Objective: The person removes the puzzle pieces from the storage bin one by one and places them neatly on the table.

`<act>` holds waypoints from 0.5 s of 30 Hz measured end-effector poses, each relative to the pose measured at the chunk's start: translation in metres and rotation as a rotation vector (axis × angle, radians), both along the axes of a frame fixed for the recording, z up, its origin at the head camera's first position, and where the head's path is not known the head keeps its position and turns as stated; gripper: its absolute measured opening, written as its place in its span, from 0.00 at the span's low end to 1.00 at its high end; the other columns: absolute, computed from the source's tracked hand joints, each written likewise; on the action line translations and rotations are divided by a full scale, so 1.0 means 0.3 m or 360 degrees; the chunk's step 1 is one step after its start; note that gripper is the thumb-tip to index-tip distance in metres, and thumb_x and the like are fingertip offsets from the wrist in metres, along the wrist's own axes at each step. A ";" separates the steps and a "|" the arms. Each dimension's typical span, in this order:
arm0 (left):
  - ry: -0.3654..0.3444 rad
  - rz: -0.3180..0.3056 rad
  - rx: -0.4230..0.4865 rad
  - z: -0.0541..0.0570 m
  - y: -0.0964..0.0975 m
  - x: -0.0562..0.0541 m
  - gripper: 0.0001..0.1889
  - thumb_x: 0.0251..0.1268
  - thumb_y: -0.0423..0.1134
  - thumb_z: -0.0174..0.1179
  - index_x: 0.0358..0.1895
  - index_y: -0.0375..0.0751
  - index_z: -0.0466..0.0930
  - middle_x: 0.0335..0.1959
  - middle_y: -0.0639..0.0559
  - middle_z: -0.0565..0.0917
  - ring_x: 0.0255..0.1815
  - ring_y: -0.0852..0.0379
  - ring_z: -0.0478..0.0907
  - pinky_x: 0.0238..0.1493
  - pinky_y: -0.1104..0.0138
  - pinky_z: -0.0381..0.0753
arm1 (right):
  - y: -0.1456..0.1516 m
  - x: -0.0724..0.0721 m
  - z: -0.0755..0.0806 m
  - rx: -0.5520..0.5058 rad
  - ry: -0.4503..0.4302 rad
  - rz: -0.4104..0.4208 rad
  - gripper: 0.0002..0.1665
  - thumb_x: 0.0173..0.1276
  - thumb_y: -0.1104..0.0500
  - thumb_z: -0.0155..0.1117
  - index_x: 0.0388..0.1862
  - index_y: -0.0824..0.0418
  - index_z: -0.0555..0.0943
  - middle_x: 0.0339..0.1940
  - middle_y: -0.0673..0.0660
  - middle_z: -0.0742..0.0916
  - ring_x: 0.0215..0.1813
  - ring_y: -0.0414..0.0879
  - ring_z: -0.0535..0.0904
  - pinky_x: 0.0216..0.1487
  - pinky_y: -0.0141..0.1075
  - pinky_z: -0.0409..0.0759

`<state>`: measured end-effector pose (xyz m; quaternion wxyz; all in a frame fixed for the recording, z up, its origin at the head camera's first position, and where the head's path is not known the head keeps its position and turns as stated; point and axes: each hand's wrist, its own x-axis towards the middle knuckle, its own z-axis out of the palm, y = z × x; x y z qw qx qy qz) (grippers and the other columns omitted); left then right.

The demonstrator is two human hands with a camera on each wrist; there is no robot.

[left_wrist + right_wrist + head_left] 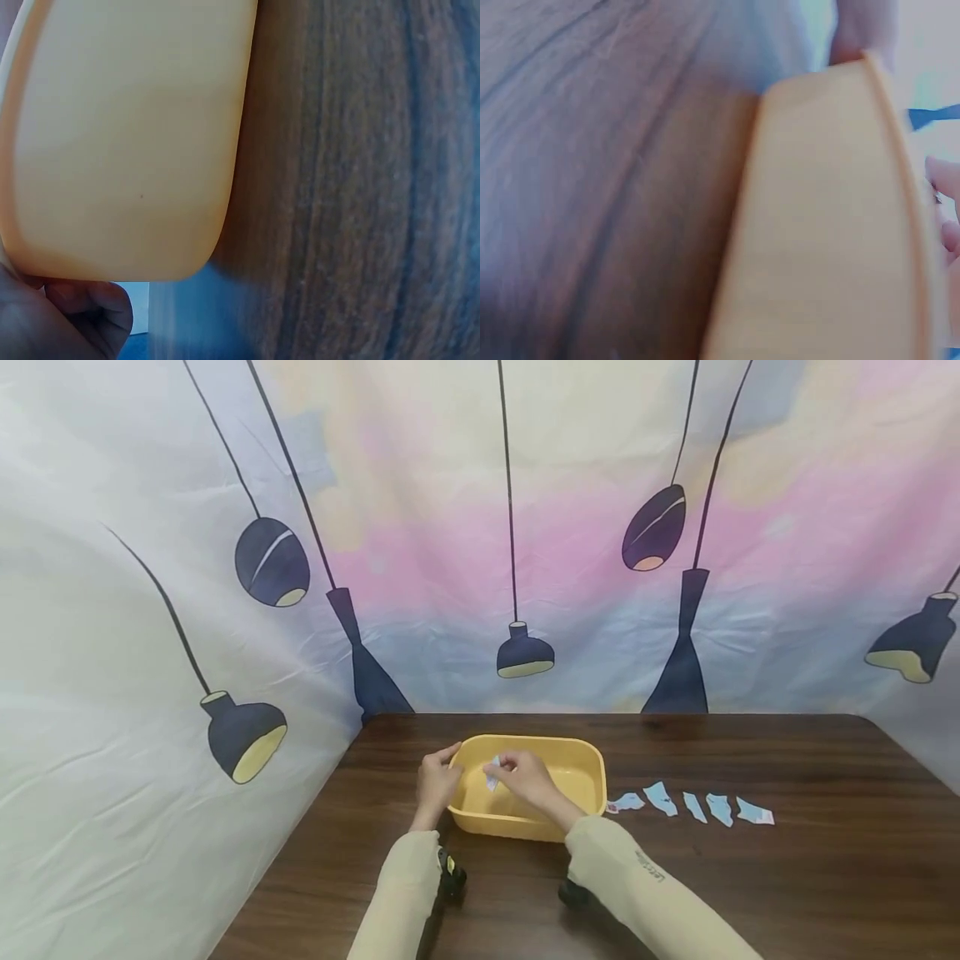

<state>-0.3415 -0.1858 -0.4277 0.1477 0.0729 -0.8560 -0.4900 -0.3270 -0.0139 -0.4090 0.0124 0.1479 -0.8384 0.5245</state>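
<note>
A yellow plastic tub [528,828] stands on the table. At its left end my left hand [437,783] grips the rim; in the left wrist view the curled fingers [90,300] lie against the end wall. My right hand [527,778] reaches over the tub and pinches a small light blue scrap of paper [492,774] between thumb and fingers, inside the rim's outline. The right wrist view shows the tub's side wall [821,210] blurred, with part of the right hand [949,225] at the edge.
Several torn light blue paper pieces [658,798] lie in a row on the dark wooden table [750,893], to the right of the tub. Behind the table hangs a cloth backdrop [450,552] printed with lamps.
</note>
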 end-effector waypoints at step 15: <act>-0.0017 -0.0017 -0.0019 0.011 -0.025 -0.015 0.25 0.58 0.32 0.54 0.61 0.46 0.80 0.36 0.39 0.89 0.14 0.62 0.71 0.14 0.70 0.65 | 0.568 0.026 0.075 0.0001 -0.0176 -0.0216 0.22 0.74 0.57 0.54 0.52 0.76 0.78 0.32 0.55 0.86 0.34 0.39 0.79 0.39 0.36 0.81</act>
